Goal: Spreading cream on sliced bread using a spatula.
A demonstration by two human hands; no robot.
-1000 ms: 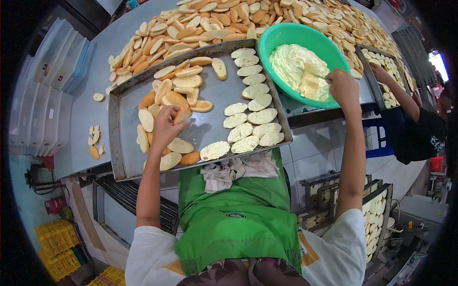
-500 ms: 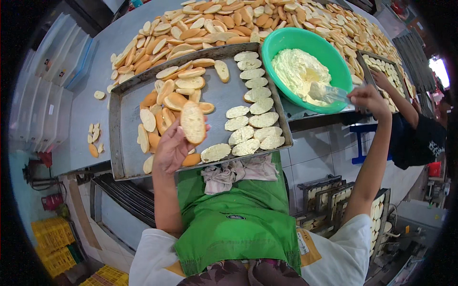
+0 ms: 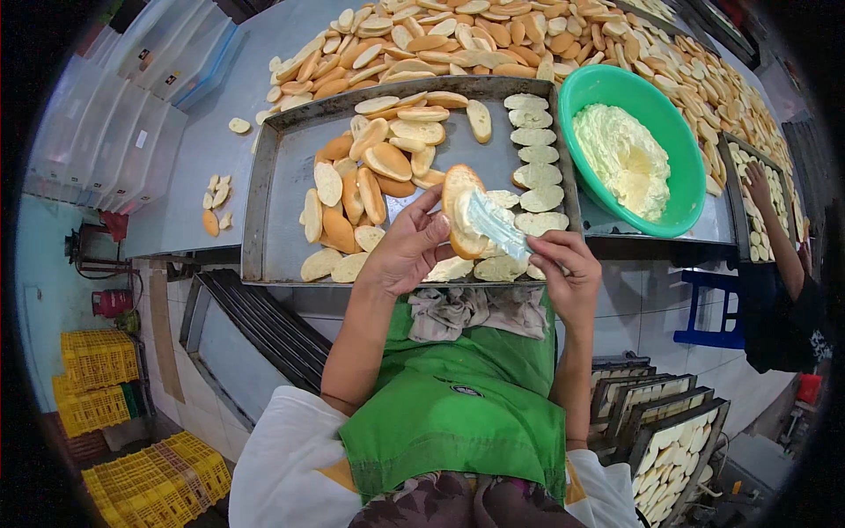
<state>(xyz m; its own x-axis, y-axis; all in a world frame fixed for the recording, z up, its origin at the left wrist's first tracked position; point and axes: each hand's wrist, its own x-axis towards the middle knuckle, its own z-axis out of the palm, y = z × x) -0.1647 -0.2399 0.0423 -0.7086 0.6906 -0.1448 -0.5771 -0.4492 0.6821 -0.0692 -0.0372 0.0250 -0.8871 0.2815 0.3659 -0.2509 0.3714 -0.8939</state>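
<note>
My left hand (image 3: 407, 248) grips an oval slice of bread (image 3: 459, 207) by its edge, cut face up, above the metal tray (image 3: 280, 202). In my right hand (image 3: 568, 268) is a spatula with a pale, translucent blade (image 3: 497, 227), pressed onto the slice with creamy spread under it. Bare bread slices (image 3: 352, 189) lie heaped in the tray's left half. Slices coated with spread (image 3: 539, 174) line its right side; some are hidden behind my hands. To the right stands a green bowl (image 3: 689, 198) holding a pale yellow cream (image 3: 620, 154) with a hollow scooped in it.
A large heap of bread slices (image 3: 519, 35) covers the table's far side. Clear plastic bins (image 3: 132, 132) stand at the left. Further right, another person's hand (image 3: 759, 185) reaches over a second filled tray (image 3: 744, 220). Loaded trays (image 3: 673, 449) lean below, near a blue stool (image 3: 709, 330).
My right hand has brought the spatula from the bowl leftward onto the held bread slice. Cream now shows on that slice, which was bare. The whole view has shifted.
</note>
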